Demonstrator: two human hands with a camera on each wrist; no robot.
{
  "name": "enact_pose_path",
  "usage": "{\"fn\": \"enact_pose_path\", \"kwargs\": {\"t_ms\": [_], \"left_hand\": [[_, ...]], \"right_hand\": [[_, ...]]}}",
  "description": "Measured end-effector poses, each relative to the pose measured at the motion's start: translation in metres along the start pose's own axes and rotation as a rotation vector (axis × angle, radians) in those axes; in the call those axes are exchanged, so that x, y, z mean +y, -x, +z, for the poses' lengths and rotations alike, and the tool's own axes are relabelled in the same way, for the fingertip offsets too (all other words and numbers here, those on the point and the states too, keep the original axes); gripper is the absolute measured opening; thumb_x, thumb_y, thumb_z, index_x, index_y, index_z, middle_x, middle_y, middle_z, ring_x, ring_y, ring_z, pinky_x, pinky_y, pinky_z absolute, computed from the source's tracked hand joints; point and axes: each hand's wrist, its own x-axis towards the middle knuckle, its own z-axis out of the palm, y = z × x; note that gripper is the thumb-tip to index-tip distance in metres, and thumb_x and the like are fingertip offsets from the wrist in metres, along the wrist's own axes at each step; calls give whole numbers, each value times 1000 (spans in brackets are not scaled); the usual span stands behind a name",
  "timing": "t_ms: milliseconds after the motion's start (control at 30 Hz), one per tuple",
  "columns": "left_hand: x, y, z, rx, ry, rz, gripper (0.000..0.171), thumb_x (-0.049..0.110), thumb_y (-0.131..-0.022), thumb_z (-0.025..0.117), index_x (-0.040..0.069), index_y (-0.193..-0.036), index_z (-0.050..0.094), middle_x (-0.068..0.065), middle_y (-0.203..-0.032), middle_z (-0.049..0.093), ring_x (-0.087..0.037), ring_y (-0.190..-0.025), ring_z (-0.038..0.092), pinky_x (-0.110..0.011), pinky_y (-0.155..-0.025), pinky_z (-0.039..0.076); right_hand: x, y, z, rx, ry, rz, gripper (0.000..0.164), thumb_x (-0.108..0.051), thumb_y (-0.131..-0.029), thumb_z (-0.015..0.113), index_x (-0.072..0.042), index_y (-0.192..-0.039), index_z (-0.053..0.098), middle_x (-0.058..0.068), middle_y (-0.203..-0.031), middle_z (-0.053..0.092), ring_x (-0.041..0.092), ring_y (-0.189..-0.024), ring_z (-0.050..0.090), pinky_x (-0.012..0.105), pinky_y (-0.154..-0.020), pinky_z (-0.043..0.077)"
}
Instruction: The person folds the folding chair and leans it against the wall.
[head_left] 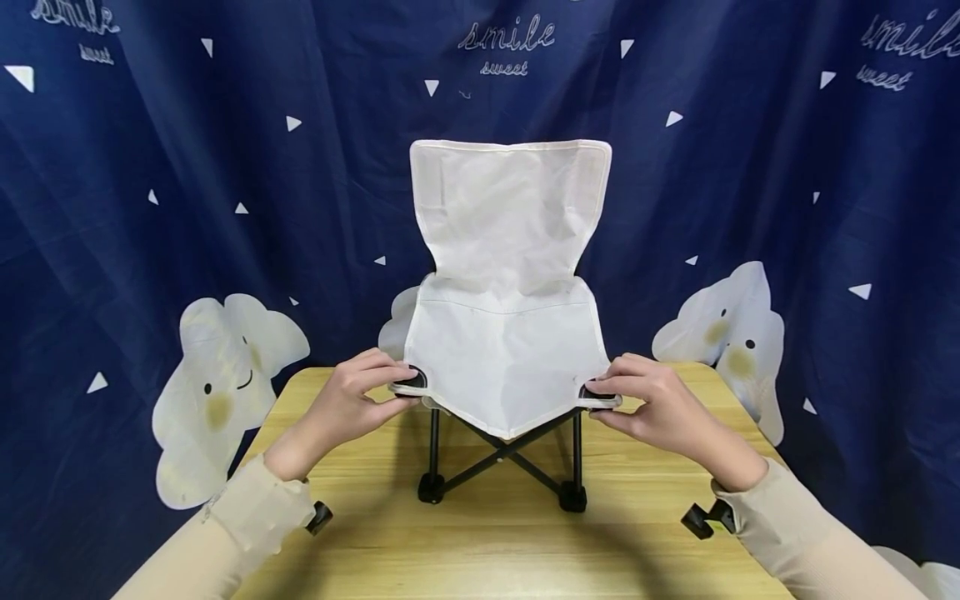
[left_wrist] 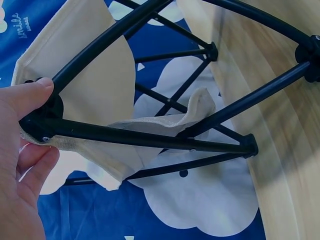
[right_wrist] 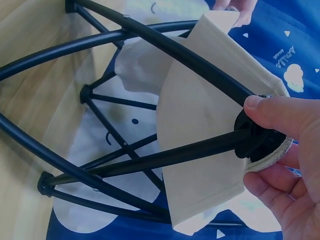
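A small folding chair with a white fabric seat and back [head_left: 510,350] stands unfolded on crossed black metal legs [head_left: 501,454]. My left hand [head_left: 360,390] pinches the seat's front left corner, thumb below and fingers on top. At the front right corner, my right hand [head_left: 648,396] holds on in the same way. In the left wrist view, the left thumb touches a black plastic corner joint [left_wrist: 45,110] where tubes meet under the cloth. The right wrist view shows a matching joint [right_wrist: 257,132] between the right thumb and fingers.
The chair stands on a wood-grain table [head_left: 495,550]. Behind it hangs a dark blue curtain [head_left: 337,208] with white triangles, lettering and smiling clouds. Black wrist mounts [head_left: 697,521] show beside the sleeves.
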Motion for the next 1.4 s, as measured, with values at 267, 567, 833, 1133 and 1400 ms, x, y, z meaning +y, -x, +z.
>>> {"fn": "enact_pose_path", "kwargs": {"t_ms": [267,567,833,1133,1400], "left_hand": [[-2,-5,3,7,4,2,46,-9,-60,99,3,-102,83,-5,-89,77,-19,-78,68,-28,-71,56],[-4,-8,2,2,-1,-8,44,-8,-61,99,3,-101,83,-5,-90,77,-19,-79,68,-28,-74,58],[-3,-11,5,9,10,-25,43,-9,-62,99,3,-100,83,-6,-90,78,-21,-81,70,-27,-76,58],[-3,-16,7,21,2,-33,44,-9,-62,99,3,-101,84,-8,-93,79,-23,-83,71,-28,-78,59],[-3,-19,8,21,3,-37,42,-8,-63,99,3,-100,83,-6,-93,79,-22,-82,71,-28,-77,59]], "right_hand": [[1,-4,-1,-19,1,25,48,12,-57,95,-4,-101,83,5,-91,74,15,-75,66,18,-67,54],[2,-7,-3,-56,-8,61,29,-1,-76,94,-4,-103,84,5,-93,75,15,-78,67,18,-68,54],[5,-12,1,7,-20,-22,51,14,-55,95,-4,-102,83,7,-90,73,17,-72,65,19,-63,53],[8,-17,2,27,-12,-26,51,14,-55,95,-2,-102,84,8,-90,74,18,-72,66,20,-64,53],[8,-21,3,44,8,-29,50,14,-55,95,-1,-101,84,8,-90,75,20,-74,68,22,-66,55]]}}
